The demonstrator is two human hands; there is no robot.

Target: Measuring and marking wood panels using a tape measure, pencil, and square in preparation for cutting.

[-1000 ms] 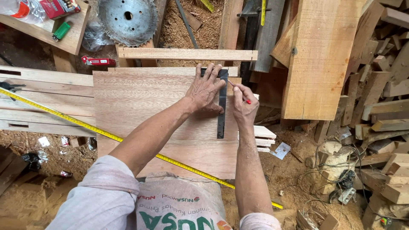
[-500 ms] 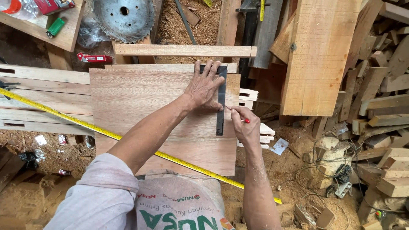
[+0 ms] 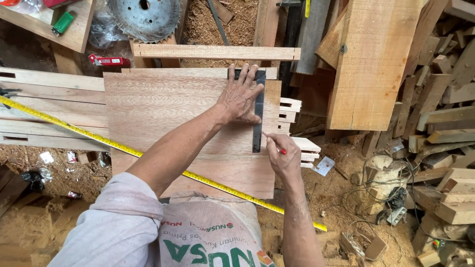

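Black steel square [image 3: 257,123] flat on reddish board [image 3: 163,118]; red pencil [image 3: 275,144] beside.

The left hand [image 3: 241,99] is lying flat, palm down, fingers spread and pointing away, forearm stretched forward. The right hand [image 3: 283,157] is curling in a pinch grip, wrist slightly bent.

The floor [image 3: 34,227] was covered in sawdust. A big pile of wood scraps [image 3: 445,99] lay on the right. A round saw blade [image 3: 144,17] sat far off. Daylight fell on everything.
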